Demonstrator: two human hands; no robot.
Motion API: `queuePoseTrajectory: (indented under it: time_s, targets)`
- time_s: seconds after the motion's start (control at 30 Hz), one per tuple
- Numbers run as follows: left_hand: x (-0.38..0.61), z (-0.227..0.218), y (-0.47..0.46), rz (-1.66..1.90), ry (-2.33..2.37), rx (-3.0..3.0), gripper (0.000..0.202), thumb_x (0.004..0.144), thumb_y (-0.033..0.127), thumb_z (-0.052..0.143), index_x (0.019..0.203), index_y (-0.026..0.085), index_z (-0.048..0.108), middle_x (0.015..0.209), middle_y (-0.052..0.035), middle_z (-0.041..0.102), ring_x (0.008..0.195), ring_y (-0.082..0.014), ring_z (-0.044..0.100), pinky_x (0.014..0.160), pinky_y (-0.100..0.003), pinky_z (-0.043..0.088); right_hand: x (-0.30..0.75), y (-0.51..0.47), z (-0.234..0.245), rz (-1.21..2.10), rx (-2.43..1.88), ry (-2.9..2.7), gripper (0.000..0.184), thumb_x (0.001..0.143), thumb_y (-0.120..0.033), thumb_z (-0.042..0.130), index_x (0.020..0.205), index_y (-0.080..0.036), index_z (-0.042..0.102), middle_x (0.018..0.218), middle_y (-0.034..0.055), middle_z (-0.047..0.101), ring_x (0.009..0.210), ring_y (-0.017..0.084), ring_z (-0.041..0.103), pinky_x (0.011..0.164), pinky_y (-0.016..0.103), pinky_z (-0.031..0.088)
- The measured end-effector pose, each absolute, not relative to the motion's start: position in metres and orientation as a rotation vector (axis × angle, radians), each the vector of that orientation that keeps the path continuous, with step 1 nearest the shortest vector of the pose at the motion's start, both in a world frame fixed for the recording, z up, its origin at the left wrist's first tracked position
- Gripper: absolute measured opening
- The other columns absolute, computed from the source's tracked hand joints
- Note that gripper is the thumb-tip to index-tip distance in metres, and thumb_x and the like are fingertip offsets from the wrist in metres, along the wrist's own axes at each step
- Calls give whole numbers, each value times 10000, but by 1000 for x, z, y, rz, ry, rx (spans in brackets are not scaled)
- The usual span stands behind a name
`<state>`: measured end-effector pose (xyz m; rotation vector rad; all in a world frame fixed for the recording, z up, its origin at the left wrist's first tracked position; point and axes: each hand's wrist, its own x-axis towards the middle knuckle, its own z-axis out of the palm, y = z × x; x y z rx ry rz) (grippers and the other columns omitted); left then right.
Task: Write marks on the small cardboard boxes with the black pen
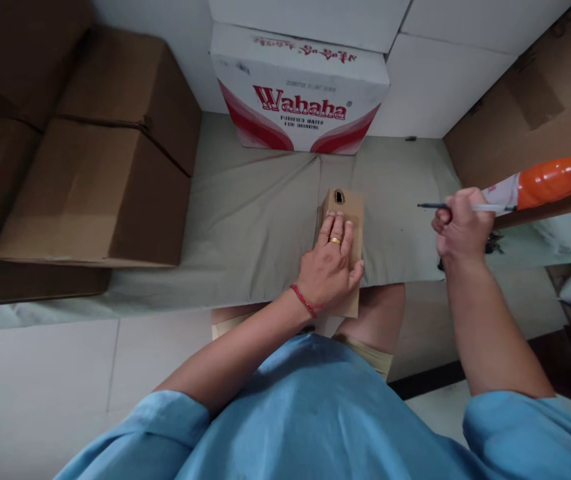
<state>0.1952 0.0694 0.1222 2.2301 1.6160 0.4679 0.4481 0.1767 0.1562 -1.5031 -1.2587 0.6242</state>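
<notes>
My left hand, with a ring and a red bracelet, lies flat on a narrow brown cardboard box. Its fingers are stretched out and a little apart. Near the box's far end is a small black patch with a dark outline around it; I cannot tell whether it is a hole or ink. Off to the right, my right hand is raised and closed around a pen. The pen's dark tip points left, apart from the box.
A white and red Wahaha water carton stands at the back of the cloth-covered table. Large brown cartons are stacked on the left. An orange bottle-like object is just beyond my right hand, before another big carton.
</notes>
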Motion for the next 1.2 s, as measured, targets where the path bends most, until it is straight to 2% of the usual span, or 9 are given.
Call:
queuePoseTrajectory:
  time_s: [0.07,0.13,0.23,0.33,0.47,0.53,0.63,0.8,1.2]
  targets:
    - [197,127,70,408,1638,2247,774,1064,420,548,1693,-2,390,1817,-269,307,1717,-417,261,1062,-481,656,425,181,164,829,-1405,-1168,145,847,-416,611,849,-315,507,660,-37,582,470,129,342,446,275,187]
    - [199,131,70,368,1655,2260,766,1067,420,546,1690,-1,401,1815,-259,321,1711,-407,280,1066,-468,658,397,185,164,1009,-1311,-1171,197,824,-417,669,954,-293,588,753,-24,687,491,107,398,446,246,228]
    - [199,133,70,342,1670,2269,758,1068,417,547,1692,10,408,1816,-244,330,1710,-390,290,1079,-459,654,356,196,155,1103,-1224,-1262,256,805,-389,765,929,-271,575,723,-61,627,542,85,447,473,211,284]
    - [199,132,71,348,1670,2274,759,1059,410,557,1683,-1,419,1815,-252,326,1711,-397,283,1074,-460,654,321,211,138,1068,-1231,-1293,219,846,-323,740,852,-261,530,651,-89,522,548,77,448,512,203,336]
    - [198,129,71,376,1667,2247,807,1037,402,568,1713,9,372,1823,-243,315,1714,-394,271,966,-428,688,294,219,118,901,-1358,-1399,93,944,-279,632,881,-252,569,635,-91,538,581,91,516,624,222,436]
    - [197,127,71,413,1657,2228,828,1031,405,570,1726,13,347,1822,-235,323,1713,-390,274,968,-428,688,290,217,112,715,-1414,-1496,114,977,-284,591,870,-246,586,657,-76,555,628,100,557,675,234,458]
    - [197,123,71,501,1621,2229,816,1030,407,579,1710,4,379,1810,-243,345,1704,-399,293,1038,-461,667,295,213,107,493,-1460,-1587,210,1023,-307,510,855,-238,616,685,-51,538,686,117,591,684,244,457]
    - [197,121,70,568,1613,2233,751,1039,371,570,1674,-7,438,1796,-256,368,1695,-405,312,1145,-501,619,305,220,102,424,-1443,-1697,344,1069,-352,408,852,-226,643,675,-34,484,671,132,592,632,244,434]
    - [196,121,70,561,1590,2227,721,1038,377,554,1656,13,476,1812,-242,343,1700,-410,296,1071,-482,654,299,219,103,384,-1478,-1698,365,1070,-379,373,829,-231,604,660,-32,497,639,129,574,639,249,440]
